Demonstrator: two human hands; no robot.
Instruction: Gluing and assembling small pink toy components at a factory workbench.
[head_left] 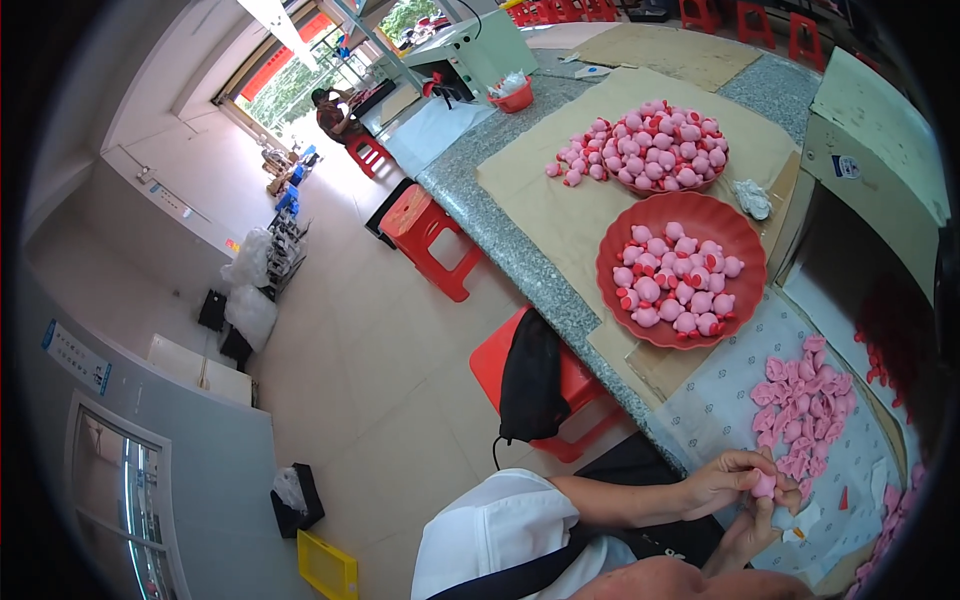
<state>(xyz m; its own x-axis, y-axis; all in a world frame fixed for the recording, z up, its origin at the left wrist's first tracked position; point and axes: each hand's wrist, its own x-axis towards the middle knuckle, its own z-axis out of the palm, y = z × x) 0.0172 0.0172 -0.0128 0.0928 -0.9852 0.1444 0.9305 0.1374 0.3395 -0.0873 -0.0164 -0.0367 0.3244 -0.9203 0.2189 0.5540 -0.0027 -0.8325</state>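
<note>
My left hand point(728, 484) has its thumb and fingers closed in a pinch on a small pink figure piece point(764, 485). From below, my right hand point(758, 526) curls its fingers round the same piece, partly hidden by the left. Just beyond both hands, a heap of loose pink soft-looking pieces point(805, 405) lies on patterned white paper point(700, 408). A small white scrap with an orange mark point(800, 527) is beside my right hand.
A red scalloped bowl point(614, 291) holds round pink figures with red parts. Behind it sits a second heaped bowl of pink figures point(660, 150). On the right stands a pale green box-like machine point(870, 130) with red pieces inside. Red stools point(425, 235) line the speckled table edge point(520, 275).
</note>
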